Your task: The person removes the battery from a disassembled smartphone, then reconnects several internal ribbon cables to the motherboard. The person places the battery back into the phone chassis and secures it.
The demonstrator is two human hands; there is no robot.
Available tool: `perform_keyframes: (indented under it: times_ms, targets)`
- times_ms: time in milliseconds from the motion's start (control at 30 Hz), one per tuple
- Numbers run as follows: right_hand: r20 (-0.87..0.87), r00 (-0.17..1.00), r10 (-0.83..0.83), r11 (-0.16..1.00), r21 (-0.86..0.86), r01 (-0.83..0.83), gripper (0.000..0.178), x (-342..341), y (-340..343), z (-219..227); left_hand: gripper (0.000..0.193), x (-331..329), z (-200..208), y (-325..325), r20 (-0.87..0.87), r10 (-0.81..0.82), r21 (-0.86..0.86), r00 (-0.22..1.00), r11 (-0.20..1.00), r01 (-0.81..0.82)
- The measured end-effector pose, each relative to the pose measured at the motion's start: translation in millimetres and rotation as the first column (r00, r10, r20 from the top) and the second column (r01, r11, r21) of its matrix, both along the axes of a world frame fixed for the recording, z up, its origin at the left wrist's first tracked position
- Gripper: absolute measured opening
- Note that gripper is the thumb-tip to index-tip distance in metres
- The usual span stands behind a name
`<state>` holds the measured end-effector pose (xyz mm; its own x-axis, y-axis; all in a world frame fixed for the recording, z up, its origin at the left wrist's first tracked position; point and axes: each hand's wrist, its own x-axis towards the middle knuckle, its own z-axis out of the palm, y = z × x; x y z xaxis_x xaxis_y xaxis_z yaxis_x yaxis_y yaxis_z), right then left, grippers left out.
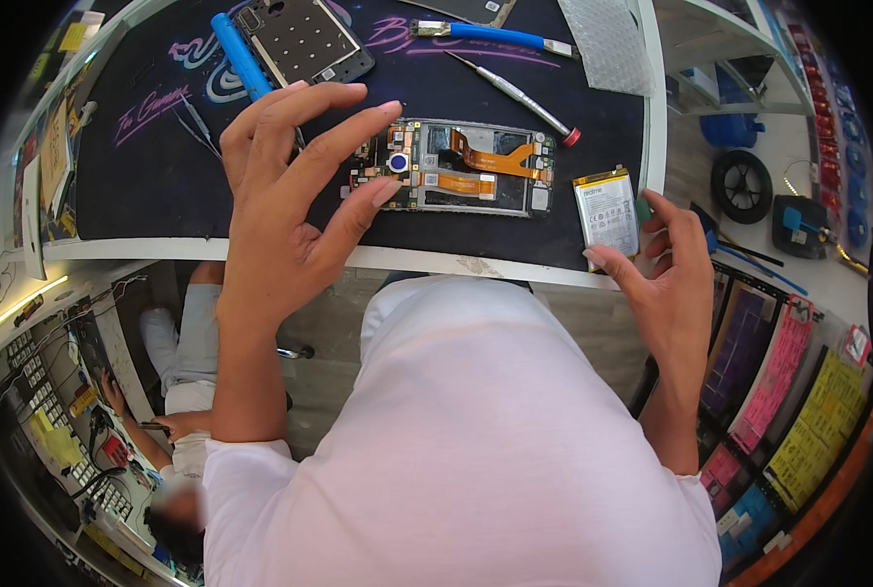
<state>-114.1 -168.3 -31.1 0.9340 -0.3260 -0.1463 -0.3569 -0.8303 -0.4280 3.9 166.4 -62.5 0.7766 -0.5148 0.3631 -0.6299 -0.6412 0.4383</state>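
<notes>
My left hand (294,186) is spread over the left end of an opened phone (475,201), thumb and index finger apart around its camera end. I cannot tell whether the fingertips touch it. Orange flex cables (500,159) cross the phone's exposed inside, and part of its left end is hidden by the hand. To the right, a silver phone battery (607,215) with a yellow top strip lies by the mat's edge. My right hand (673,245) holds it, thumb at its lower side and curled fingers at its right side. Something small and green (643,207) shows at those fingertips.
Beyond the phone lie a screwdriver (519,98), a blue-handled brush (485,37), a blue cylinder (243,61), a phone back housing (304,41), tweezers (198,125) and bubble wrap (607,44). Another person (187,391) works at a bench on the left.
</notes>
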Motion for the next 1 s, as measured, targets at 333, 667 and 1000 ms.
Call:
perform_keyframes:
  times_ms: [333, 667, 1000]
  targets:
    - [0.076, 0.976, -0.204, 0.905, 0.394, 0.158, 0.097, -5.9, 12.6, -10.4, 0.045, 4.7, -3.2, -7.5, 0.045, -0.005, -0.084, 0.999, 0.996, 0.009]
    - [0.099, 0.922, -0.373, 0.539, 0.833, 0.128, 0.033, -10.4, -31.7, 3.5, 0.025, 11.4, -7.2, -24.4, -0.021, -0.116, -0.09, 0.993, 0.989, 0.114]
    - [0.252, 0.968, -0.013, 0.09, 0.964, -0.25, 0.049, 86.9, 2.3, 5.4, 0.046, -6.3, -2.7, -50.4, -0.095, -0.205, -0.112, 0.974, 0.975, 0.194]
